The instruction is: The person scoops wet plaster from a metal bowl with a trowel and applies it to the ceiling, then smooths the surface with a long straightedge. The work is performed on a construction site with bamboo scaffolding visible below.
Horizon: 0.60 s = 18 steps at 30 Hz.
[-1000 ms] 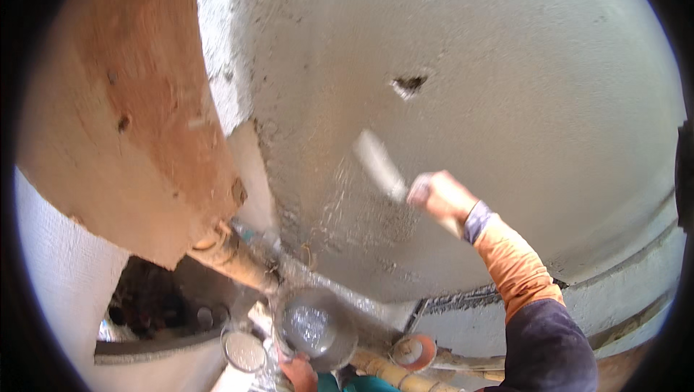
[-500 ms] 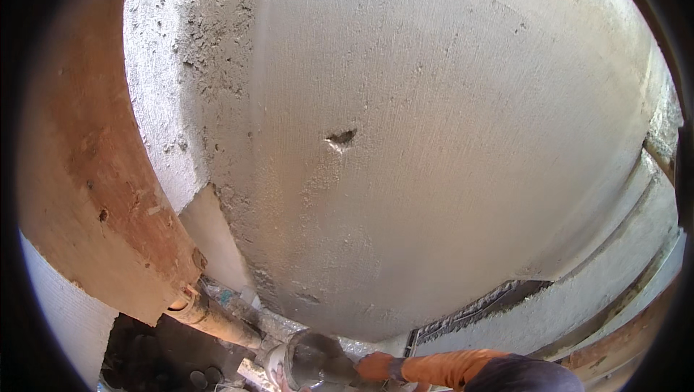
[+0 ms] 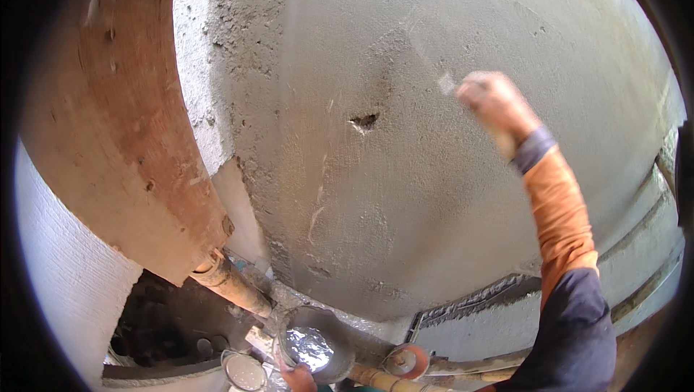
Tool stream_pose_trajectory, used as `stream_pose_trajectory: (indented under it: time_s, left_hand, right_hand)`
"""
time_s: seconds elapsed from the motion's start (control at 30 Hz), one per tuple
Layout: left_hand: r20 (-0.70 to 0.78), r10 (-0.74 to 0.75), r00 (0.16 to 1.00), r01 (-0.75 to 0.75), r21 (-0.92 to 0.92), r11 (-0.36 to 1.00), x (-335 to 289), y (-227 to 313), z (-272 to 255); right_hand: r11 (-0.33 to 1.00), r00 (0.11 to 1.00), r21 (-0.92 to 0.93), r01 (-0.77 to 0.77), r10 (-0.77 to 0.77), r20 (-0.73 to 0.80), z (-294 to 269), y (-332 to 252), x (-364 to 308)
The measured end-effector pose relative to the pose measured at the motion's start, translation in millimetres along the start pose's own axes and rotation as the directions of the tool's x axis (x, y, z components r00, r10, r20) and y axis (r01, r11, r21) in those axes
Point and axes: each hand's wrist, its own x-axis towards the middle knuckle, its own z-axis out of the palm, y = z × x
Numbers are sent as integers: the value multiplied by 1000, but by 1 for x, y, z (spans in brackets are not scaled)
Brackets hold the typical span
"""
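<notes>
Just past your right hand (image 3: 499, 106), up and to the left of the knuckles, there's the pale end of a hand tool (image 3: 447, 84), so blurred that I honestly can't say what kind. Your fist looks wrapped snugly around it in front of the grey wall (image 3: 448, 175), but I can't tell if the tip is touching. I'd guess it's light and fairly stiff, maybe slick if it's wet, so take it by the handle, well into the palm, and leave that pale end clear.

Well below and left of that grip is your bucket (image 3: 340, 338), with shiny liquid (image 3: 309, 348) in it. Your left hand (image 3: 298, 377) is right at the near rim; can't tell whether the fingers are closed on it or just resting. That's probably the heavy, sloshy one, and a wet rim could slip, so I'd go thumb inside, fingers outside, and keep it level.

Just left of that hand there's a small pail (image 3: 223, 368) of greyish stuff; over to its right, past the bucket, sits an orange container (image 3: 421, 363). The hole (image 3: 365, 123) left of your right fist looks rough-edged, probably crumbly.
</notes>
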Motion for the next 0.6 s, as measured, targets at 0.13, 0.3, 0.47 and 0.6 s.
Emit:
stream_pose_trajectory:
  time_s: [0.13, 0.3, 0.47, 0.6]
  left_hand:
    - [-160, 8, 987, 5, 77, 997, -10, 23, 2]
    - [-190, -27, 981, 108, 433, 895, -9, 34, 50]
    - [175, 13, 985, -84, 404, 911, 9, 7, 36]
    - [245, -44, 969, -88, 503, 860, 30, -34, 36]
  right_hand:
    - [950, 938, 75, 303, -312, 149, -39, 33, -16]
    - [483, 565, -420, 768, -203, 800, 100, 147, -106]
    - [821, 398, -388, 418, 218, 891, 287, 270, -251]
    - [869, 445, -234, 437, 17, 896, 372, 349, -320]
